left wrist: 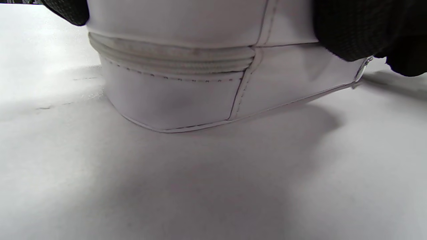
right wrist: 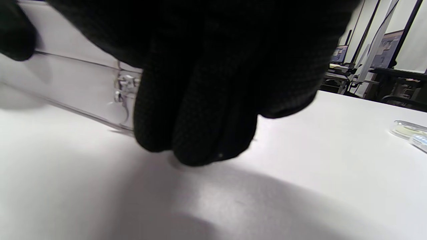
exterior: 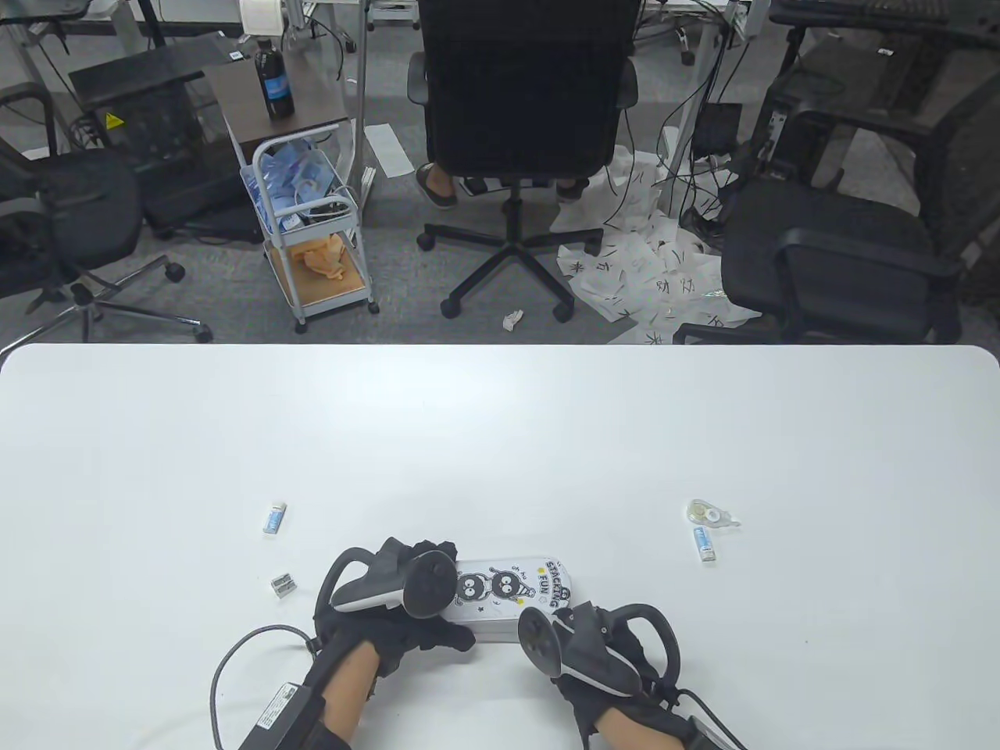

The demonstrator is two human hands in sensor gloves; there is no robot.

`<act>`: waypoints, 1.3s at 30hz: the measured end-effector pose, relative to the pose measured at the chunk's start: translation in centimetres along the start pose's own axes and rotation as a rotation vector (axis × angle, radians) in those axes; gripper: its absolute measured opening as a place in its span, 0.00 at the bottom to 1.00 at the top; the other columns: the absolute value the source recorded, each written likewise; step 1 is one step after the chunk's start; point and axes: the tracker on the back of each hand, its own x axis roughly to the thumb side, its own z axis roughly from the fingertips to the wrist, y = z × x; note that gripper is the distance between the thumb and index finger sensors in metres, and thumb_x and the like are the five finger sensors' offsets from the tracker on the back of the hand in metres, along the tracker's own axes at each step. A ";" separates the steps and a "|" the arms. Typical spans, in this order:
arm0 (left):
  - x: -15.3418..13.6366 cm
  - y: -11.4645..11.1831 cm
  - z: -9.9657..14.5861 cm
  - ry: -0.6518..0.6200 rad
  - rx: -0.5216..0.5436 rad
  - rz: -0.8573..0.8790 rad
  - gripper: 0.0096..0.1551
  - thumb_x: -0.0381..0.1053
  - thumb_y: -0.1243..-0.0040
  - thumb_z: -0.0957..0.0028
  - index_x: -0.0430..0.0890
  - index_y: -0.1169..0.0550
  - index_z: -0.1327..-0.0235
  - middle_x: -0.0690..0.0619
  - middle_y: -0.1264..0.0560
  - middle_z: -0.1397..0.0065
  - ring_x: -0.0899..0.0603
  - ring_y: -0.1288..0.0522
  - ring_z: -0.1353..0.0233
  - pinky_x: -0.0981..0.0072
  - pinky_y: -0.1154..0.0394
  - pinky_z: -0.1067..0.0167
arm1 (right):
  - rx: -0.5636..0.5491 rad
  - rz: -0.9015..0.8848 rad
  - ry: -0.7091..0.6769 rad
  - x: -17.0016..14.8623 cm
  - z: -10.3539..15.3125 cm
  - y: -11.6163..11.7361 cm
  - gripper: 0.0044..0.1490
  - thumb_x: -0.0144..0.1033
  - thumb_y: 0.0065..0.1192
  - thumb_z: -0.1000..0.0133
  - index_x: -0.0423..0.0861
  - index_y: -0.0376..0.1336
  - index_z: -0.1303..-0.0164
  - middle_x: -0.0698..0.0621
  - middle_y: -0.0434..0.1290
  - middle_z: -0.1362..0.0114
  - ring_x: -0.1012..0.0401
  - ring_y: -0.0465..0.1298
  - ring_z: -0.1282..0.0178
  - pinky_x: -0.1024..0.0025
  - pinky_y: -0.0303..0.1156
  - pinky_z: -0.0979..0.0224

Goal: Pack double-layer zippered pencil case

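A white pencil case [exterior: 512, 592] with black cartoon figures lies flat near the table's front edge. My left hand [exterior: 433, 598] grips its left end. In the left wrist view gloved fingers [left wrist: 347, 30] clamp both sides of the case [left wrist: 173, 100], whose zipper [left wrist: 170, 56] runs shut round the end. My right hand [exterior: 578, 621] sits at the case's front right corner, mostly under its tracker. Its curled fingertips [right wrist: 200, 140] touch the table right beside the metal zipper pull [right wrist: 122, 90]. I cannot see whether they hold the pull.
A small eraser [exterior: 274, 518] and a metal sharpener [exterior: 283, 585] lie left of the case. A correction tape [exterior: 709, 512] and a blue-white eraser [exterior: 705, 543] lie to the right. Office chairs and a cart stand beyond the table's far edge [exterior: 500, 348].
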 end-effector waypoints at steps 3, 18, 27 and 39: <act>-0.3 0.0 0.2 0.005 0.010 0.022 0.74 0.78 0.35 0.54 0.30 0.45 0.13 0.30 0.41 0.20 0.21 0.35 0.27 0.20 0.36 0.31 | 0.032 -0.064 0.016 -1.4 -0.4 -0.3 0.29 0.52 0.61 0.43 0.39 0.78 0.61 0.60 0.90 0.63 0.65 0.89 0.63 0.65 0.84 0.47; 3.0 0.7 0.2 -0.221 -0.015 -0.064 0.71 0.68 0.21 0.64 0.53 0.48 0.11 0.43 0.50 0.12 0.25 0.53 0.17 0.22 0.49 0.29 | 0.162 -0.363 -0.207 -3.4 -2.1 1.6 0.26 0.44 0.58 0.51 0.53 0.72 0.44 0.56 0.80 0.42 0.55 0.79 0.43 0.52 0.73 0.33; 1.2 2.6 0.8 -0.014 0.057 0.194 0.40 0.47 0.42 0.36 0.36 0.41 0.15 0.33 0.36 0.21 0.38 0.23 0.33 0.31 0.28 0.32 | 0.449 -0.586 -0.418 -2.4 -2.2 2.5 0.26 0.51 0.59 0.42 0.44 0.76 0.52 0.56 0.85 0.54 0.59 0.84 0.55 0.57 0.78 0.40; 4.9 0.0 -0.2 -0.179 -0.235 0.338 0.71 0.65 0.36 0.41 0.35 0.68 0.17 0.24 0.68 0.18 0.17 0.50 0.21 0.20 0.38 0.30 | 0.294 -0.417 -0.426 -1.5 -2.2 1.6 0.25 0.51 0.61 0.43 0.48 0.76 0.48 0.54 0.85 0.48 0.56 0.83 0.49 0.54 0.76 0.38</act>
